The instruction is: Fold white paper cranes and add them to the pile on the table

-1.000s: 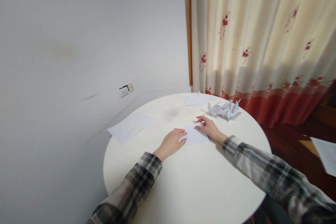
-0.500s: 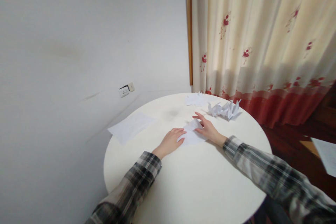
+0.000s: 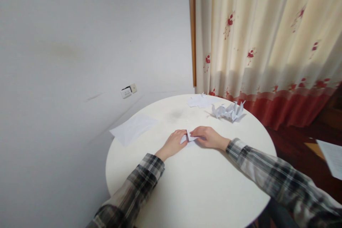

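Note:
Between my hands, on the round white table (image 3: 171,181), lies a white sheet of paper (image 3: 190,136) with its right part folded up and over to the left. My left hand (image 3: 173,143) holds the sheet's left side, fingers together and thumb near its front edge. The folded flap is gripped by my right hand (image 3: 210,137), which covers much of the sheet's right side. The fingertips of both hands are close together near the paper's middle.
Several folded paper figures (image 3: 229,111) stand at the back right. Behind them lie white paper pieces (image 3: 199,100). A larger white sheet (image 3: 133,128) rests at the left edge. A wall (image 3: 80,60) borders the table's left, and a floral curtain (image 3: 256,42) hangs behind.
My right hand has moved left, bringing the right part of the paper over toward my left hand. My left hand has stayed nearly in place.

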The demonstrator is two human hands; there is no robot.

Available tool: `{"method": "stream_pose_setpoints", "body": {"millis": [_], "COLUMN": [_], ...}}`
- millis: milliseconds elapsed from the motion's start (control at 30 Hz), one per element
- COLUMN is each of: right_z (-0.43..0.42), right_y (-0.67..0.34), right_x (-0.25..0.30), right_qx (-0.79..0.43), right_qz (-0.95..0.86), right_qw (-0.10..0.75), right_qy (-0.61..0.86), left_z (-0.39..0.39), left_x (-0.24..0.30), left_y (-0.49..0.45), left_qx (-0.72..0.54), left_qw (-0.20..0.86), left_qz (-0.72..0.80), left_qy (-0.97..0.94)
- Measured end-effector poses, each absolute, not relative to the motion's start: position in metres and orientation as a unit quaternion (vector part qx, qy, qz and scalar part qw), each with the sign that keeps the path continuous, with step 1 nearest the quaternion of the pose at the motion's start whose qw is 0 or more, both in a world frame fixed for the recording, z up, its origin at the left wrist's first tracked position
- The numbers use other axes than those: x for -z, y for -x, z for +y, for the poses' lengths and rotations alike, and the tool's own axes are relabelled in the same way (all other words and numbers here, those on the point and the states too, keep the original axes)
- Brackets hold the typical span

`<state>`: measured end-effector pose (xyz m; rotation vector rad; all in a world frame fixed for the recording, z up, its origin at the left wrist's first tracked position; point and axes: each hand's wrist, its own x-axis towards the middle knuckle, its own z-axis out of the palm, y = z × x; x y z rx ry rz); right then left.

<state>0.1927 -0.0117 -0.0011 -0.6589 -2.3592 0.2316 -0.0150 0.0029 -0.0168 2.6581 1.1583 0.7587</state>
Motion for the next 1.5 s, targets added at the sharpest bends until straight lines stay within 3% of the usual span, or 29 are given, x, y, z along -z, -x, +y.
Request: {"method": "stream_pose_setpoints", "body": {"millis": [267, 1100, 1500], "right_z": [-0.012, -0.008, -0.005], "right_y": [-0.191, -0.19, -0.191], "right_x": [0.001, 0.007, 0.01], "right_qx": [-0.073, -0.111, -0.105], "right_qz": [-0.935, -0.925, -0.928], "right_qw": [0.271, 0.281, 0.282], "right_qy": [0.217, 0.231, 0.219], "left_z": [0.003, 0.009, 0.01], "left_x": [0.02, 0.026, 0.027], "left_y": [0.016, 0.021, 0.021], "left_qx": [-0.283, -0.221, -0.139], "left_qw": [0.097, 0.065, -0.026], "left_qz": [0.399, 0.378, 0.393], "left_qy": [-0.867, -0.897, -0.909]}}
